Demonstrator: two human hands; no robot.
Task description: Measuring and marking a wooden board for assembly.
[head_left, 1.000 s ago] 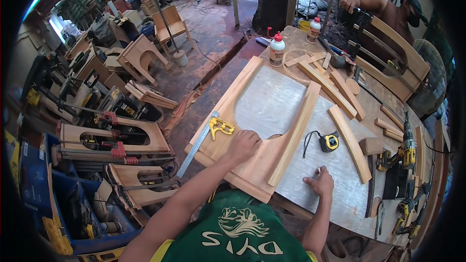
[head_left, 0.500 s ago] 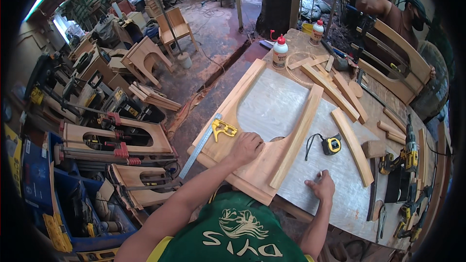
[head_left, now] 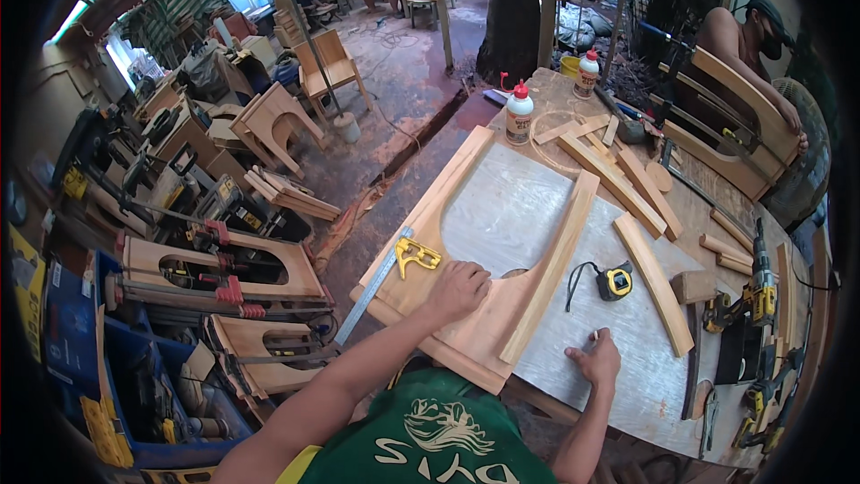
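Note:
My left hand [head_left: 459, 288] lies palm down on a curved wooden panel [head_left: 488, 323] at the near end of the grey workbench [head_left: 627, 358]. A combination square with a yellow head [head_left: 415, 256] rests on the panel just left of that hand. My right hand [head_left: 596, 360] rests on the bench top with a small pale thing, perhaps a pencil, between its fingers. A long wooden strip [head_left: 551, 264] runs between the two hands. A yellow tape measure [head_left: 616, 282] sits just beyond my right hand.
Two glue bottles [head_left: 519, 113] stand at the bench's far end among loose wooden slats [head_left: 652, 280]. A cordless drill [head_left: 761, 282] lies at the right edge. Another person [head_left: 743, 36] works on a curved wooden frame at the far right. Clamped wooden parts [head_left: 224, 269] crowd the floor on the left.
Both hands stay where they were on the panel and the bench. The view has shifted slightly.

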